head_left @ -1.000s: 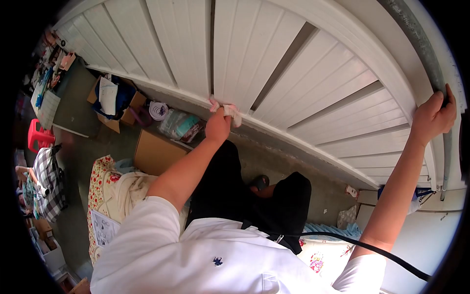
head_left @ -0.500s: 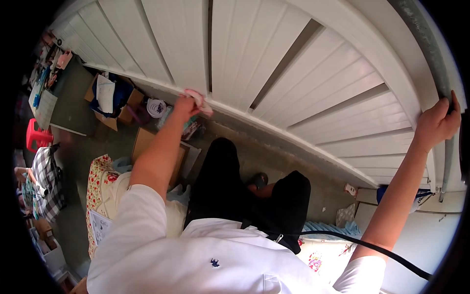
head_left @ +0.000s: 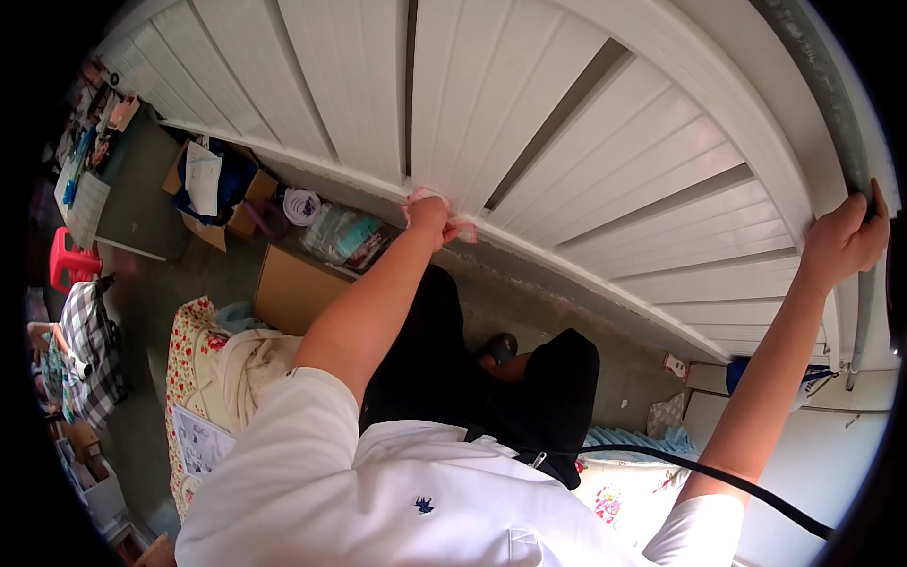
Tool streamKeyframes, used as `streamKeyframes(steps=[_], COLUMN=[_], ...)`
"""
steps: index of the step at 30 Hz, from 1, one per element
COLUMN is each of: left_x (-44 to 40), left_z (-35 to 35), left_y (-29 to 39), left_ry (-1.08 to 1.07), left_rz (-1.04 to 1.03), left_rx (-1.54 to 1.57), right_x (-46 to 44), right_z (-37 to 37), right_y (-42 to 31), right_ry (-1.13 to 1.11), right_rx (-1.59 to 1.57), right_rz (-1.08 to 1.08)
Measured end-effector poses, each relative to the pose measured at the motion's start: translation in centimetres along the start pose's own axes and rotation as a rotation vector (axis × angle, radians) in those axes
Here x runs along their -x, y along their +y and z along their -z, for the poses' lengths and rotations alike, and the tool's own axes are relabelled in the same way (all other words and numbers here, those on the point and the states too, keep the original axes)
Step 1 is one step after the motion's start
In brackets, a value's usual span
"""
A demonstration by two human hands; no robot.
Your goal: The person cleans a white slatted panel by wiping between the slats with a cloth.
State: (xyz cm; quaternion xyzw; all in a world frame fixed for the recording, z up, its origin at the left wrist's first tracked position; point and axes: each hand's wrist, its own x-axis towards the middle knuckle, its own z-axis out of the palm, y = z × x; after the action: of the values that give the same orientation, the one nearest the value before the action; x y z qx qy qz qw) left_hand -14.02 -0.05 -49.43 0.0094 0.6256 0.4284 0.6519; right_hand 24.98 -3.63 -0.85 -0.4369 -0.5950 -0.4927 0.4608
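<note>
My left hand [head_left: 428, 215] is closed around a crumpled pink-and-white cloth [head_left: 463, 230]. It presses the cloth against the lower rail of a white slatted panel [head_left: 477, 104], just below a slat gap. Part of the cloth is hidden behind my fingers. Off to the right, my right hand [head_left: 844, 238] grips a grey pipe [head_left: 822, 94] that runs along the panel's edge, with thumb and fingers on either side of it.
Clear plastic bags [head_left: 348, 236], a white roll [head_left: 302, 207] and an open cardboard box [head_left: 248, 203] lie left below the panel. Another cardboard box [head_left: 298, 293] stands nearer me. Floral bedding [head_left: 198, 350] is beside me, and a red stool [head_left: 71, 260] stands far left. A black cable [head_left: 699, 468] crosses my lap.
My left hand has slid right along the lower rail with the cloth, uncovering the plastic bags. My right hand stays on the pipe.
</note>
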Motion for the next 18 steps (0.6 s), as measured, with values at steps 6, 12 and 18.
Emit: streamKeyframes(steps=[6, 12, 18], left_x=[-2.1, 0.1, 2.5], left_z=[6.3, 4.1, -5.0], left_y=[3.3, 4.6, -3.3], left_ry=[-0.171, 0.232, -0.094], left_rz=[-0.148, -0.257, 0.079], left_rx=[0.326, 0.074, 0.148], right_x=[-0.1, -0.2, -0.1], right_z=[0.3, 0.1, 0.2], right_y=[-1.2, -0.7, -0.9], right_ry=[-0.043, 0.02, 0.002], right_rx=[-0.031, 0.018, 0.022], right_rz=[-0.115, 0.002, -0.024])
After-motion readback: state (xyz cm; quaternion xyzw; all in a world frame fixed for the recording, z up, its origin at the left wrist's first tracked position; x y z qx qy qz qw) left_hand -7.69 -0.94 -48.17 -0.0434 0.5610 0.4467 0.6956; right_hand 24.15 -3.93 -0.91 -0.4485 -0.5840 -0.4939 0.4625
